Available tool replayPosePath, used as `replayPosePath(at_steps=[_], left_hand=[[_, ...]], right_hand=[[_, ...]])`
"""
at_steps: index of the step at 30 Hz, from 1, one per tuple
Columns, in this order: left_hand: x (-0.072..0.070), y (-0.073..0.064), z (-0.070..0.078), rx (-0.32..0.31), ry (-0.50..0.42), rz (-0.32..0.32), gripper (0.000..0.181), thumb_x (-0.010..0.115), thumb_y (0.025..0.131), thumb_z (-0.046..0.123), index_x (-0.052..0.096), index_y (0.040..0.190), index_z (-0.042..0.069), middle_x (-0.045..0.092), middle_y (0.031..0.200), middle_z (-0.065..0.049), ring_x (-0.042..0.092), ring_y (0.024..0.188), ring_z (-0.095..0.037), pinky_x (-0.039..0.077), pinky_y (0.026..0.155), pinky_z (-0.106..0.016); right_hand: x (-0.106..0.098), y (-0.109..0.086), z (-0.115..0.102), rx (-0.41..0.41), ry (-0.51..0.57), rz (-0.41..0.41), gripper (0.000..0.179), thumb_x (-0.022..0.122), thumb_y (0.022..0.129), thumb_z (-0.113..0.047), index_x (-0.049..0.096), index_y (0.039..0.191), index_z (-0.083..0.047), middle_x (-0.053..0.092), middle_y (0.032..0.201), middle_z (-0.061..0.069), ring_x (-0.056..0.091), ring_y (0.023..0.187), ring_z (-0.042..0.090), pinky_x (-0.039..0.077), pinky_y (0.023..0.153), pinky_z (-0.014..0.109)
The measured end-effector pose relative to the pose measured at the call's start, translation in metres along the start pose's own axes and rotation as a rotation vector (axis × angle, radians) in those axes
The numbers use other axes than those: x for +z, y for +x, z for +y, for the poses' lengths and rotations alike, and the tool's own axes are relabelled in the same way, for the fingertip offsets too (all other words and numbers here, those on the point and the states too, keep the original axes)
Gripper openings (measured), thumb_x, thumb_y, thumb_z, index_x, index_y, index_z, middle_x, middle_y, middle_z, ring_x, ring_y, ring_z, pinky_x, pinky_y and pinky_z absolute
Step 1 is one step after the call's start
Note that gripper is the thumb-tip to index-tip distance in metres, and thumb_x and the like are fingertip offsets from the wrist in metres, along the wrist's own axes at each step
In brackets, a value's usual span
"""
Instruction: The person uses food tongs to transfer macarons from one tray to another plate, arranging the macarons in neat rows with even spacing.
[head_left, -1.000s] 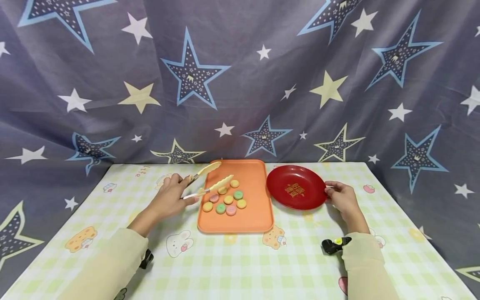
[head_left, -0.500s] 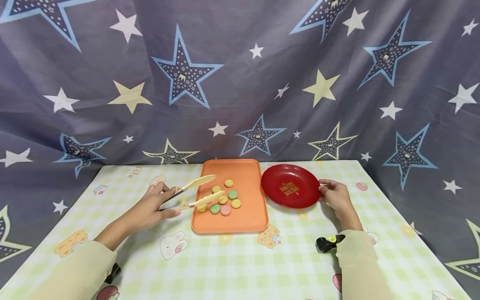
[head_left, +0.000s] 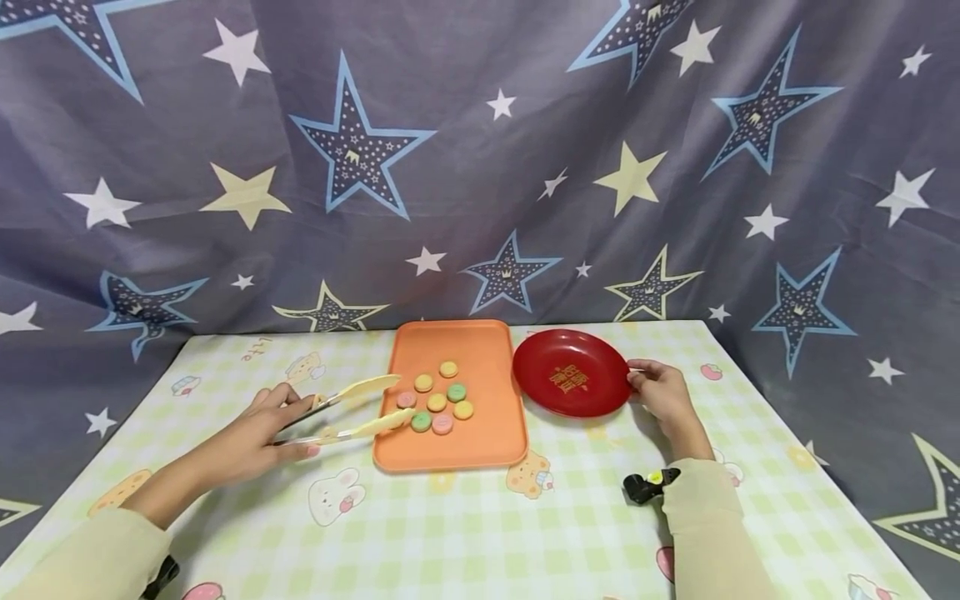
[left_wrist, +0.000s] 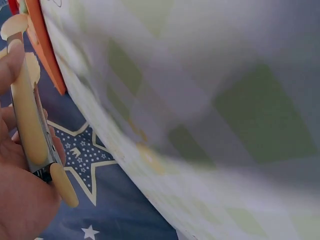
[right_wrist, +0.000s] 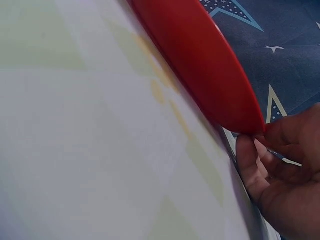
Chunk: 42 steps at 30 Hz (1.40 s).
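In the head view my left hand (head_left: 258, 433) grips a pair of tongs (head_left: 337, 435) with cream scalloped tips. The tips stand apart over the left edge of an orange tray (head_left: 491, 442). Several small round macarons lie on it, among them a yellow macaron (head_left: 448, 369), a green macaron (head_left: 457, 392) and a pink macaron (head_left: 442, 424). A pink macaron (head_left: 406, 400) shows between the tips; I see nothing pinched by them. My right hand (head_left: 666, 402) pinches the right rim of a red plate (head_left: 540, 371) with gold characters. The right wrist view shows thumb and fingers on that rim (right_wrist: 250, 110).
The tray and plate stand side by side near the far edge of the table, which has a green-and-white checked cloth (head_left: 465, 542). A grey curtain (head_left: 450, 192) with stars hangs right behind them.
My left hand and the tongs have drawn back leftward and nearer, away from the tray's middle. The whole head view has shifted slightly. My right hand keeps its hold on the plate.
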<state>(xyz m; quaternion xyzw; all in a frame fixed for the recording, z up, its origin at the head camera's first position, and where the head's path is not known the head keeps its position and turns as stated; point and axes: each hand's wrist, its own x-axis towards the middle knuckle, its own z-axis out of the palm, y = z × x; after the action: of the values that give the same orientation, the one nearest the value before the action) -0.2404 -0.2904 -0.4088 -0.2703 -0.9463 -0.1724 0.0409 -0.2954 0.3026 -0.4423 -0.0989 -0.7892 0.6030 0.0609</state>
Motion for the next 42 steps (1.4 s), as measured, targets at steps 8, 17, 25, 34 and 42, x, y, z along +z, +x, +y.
replayPosePath(at_steps=[8, 17, 25, 34, 42], left_hand=[[-0.006, -0.008, -0.003, 0.045, -0.017, -0.009, 0.076, 0.076, 0.092, 0.042, 0.053, 0.144, -0.008, 0.042, 0.104, 0.005, 0.031, 0.092, -0.012, 0.034, 0.076, -0.027], [-0.016, -0.007, -0.004, 0.076, -0.032, -0.040, 0.070, 0.079, 0.090, 0.037, 0.058, 0.140, -0.007, 0.040, 0.095, 0.005, 0.032, 0.083, -0.007, 0.031, 0.071, -0.026], [-0.022, -0.005, 0.000, 0.115, 0.002, -0.034, 0.065, 0.081, 0.088, 0.034, 0.062, 0.136, -0.007, 0.038, 0.090, 0.005, 0.032, 0.080, -0.006, 0.030, 0.070, -0.025], [-0.031, 0.000, 0.012, 0.101, 0.097, -0.061, 0.062, 0.081, 0.088, 0.037, 0.066, 0.134, 0.000, 0.041, 0.088, 0.008, 0.035, 0.083, -0.009, 0.030, 0.069, -0.026], [-0.034, 0.001, 0.019, 0.084, 0.107, -0.067, 0.059, 0.083, 0.086, 0.033, 0.068, 0.133, 0.001, 0.042, 0.088, 0.007, 0.036, 0.082, -0.010, 0.030, 0.067, -0.026]], right_hand=[[0.001, 0.000, 0.000, 0.004, 0.006, 0.005, 0.035, 0.050, 0.104, 0.000, 0.055, 0.136, 0.013, 0.062, 0.110, 0.020, 0.061, 0.075, 0.008, 0.056, 0.068, 0.022], [0.000, 0.001, 0.001, 0.015, -0.003, 0.013, 0.035, 0.050, 0.104, -0.001, 0.054, 0.137, 0.012, 0.062, 0.114, 0.022, 0.061, 0.077, 0.009, 0.056, 0.067, 0.021], [0.001, 0.000, 0.000, 0.024, 0.000, 0.010, 0.035, 0.050, 0.105, -0.001, 0.054, 0.137, 0.012, 0.061, 0.116, 0.023, 0.061, 0.079, 0.009, 0.056, 0.068, 0.021], [0.001, 0.002, 0.000, 0.031, 0.008, 0.010, 0.035, 0.050, 0.105, -0.001, 0.054, 0.137, 0.011, 0.061, 0.112, 0.019, 0.061, 0.077, 0.008, 0.056, 0.068, 0.022], [0.001, 0.003, 0.002, 0.035, 0.001, 0.008, 0.034, 0.049, 0.105, -0.001, 0.054, 0.137, 0.011, 0.061, 0.112, 0.018, 0.061, 0.079, 0.009, 0.056, 0.069, 0.022]])
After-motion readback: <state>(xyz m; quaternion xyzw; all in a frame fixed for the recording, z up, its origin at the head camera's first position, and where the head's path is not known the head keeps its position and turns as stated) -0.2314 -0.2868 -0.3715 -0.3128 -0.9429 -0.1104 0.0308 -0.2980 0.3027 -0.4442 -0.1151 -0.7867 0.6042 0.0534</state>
